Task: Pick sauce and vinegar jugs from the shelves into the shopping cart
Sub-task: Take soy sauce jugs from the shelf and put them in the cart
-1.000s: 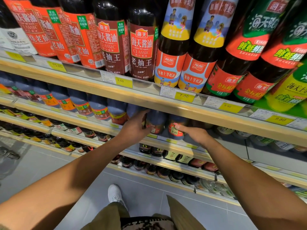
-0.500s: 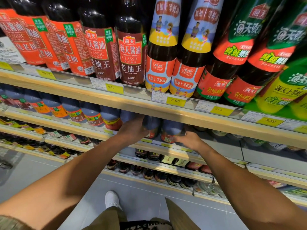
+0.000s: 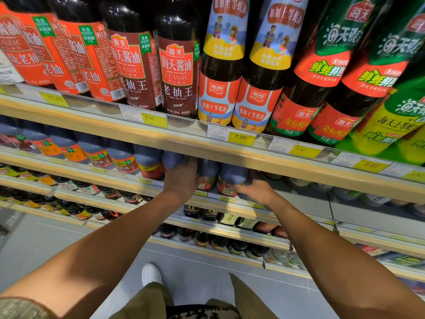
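Noted tall sauce bottles (image 3: 177, 65) looming closest, upright in a tight row on the upper shelf (image 3: 184, 146), above yellow price tags (image 3: 241, 138) reading 9.50, 7.00 and 9.90. Noted olive trousers (image 3: 147, 302) at the bottom edge and both bare arms stretched forward under that shelf. Found the left hand (image 3: 181, 180) wrapped over the front of a dark jug (image 3: 173, 158) standing on the middle shelf (image 3: 69, 169), with thumb spread right to touch the next jug (image 3: 208, 174) and fingertips hidden behind the upper shelf's lip. Found the right hand (image 3: 257, 192) low beside a third jug (image 3: 232, 178), with curled fingers against its foot; could not tell whether closed on it. Logged a row of like jugs (image 3: 92, 153) running left along the same shelf. Logged smaller bottles (image 3: 207, 242) on lower shelves, then a white shoe (image 3: 150, 273) on grey floor (image 3: 46, 245) farthest down.
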Demonstrator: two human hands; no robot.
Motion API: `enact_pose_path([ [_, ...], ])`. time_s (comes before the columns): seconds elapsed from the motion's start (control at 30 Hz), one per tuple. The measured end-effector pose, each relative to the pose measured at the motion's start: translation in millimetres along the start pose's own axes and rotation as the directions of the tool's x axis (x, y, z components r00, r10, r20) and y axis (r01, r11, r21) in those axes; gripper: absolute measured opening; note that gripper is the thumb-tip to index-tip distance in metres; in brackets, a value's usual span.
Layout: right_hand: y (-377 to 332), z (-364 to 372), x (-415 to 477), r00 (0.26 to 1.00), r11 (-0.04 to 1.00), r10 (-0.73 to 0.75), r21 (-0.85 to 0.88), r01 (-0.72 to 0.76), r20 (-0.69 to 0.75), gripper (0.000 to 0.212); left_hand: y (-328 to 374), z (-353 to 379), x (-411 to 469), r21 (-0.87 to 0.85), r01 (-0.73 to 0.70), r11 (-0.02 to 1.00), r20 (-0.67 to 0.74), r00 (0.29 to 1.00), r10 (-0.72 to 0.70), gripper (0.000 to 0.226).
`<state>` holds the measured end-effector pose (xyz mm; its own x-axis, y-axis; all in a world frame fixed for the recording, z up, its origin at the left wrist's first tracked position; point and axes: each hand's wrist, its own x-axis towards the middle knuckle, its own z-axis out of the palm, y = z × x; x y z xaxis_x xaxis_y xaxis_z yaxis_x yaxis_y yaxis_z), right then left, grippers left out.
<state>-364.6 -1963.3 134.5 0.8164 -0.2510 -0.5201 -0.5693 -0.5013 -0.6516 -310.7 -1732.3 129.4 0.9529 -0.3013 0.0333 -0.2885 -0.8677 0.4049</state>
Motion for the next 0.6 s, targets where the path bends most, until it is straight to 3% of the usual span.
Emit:
enact_pose_path([
  [0.2,-1,6,2,1.000,1.000,-0.017,0.014,0.017,-0.004,0.043,1,-3,0,0.040,0.006,0.999,0.021,1.000,-0.007,0.058],
  [0.47,6,12,10,0.997,0.999,-0.043,-0.022,0.041,-0.063,0.061,2,-1,-3,0.082,0.020,0.996,0.025,0.999,-0.022,0.062],
  [0.6,7,16,11,0.995,0.997,-0.075,-0.013,0.074,-0.068,0.041,0,1,-6,0.059,0.010,0.998,0.018,1.000,-0.011,0.064],
])
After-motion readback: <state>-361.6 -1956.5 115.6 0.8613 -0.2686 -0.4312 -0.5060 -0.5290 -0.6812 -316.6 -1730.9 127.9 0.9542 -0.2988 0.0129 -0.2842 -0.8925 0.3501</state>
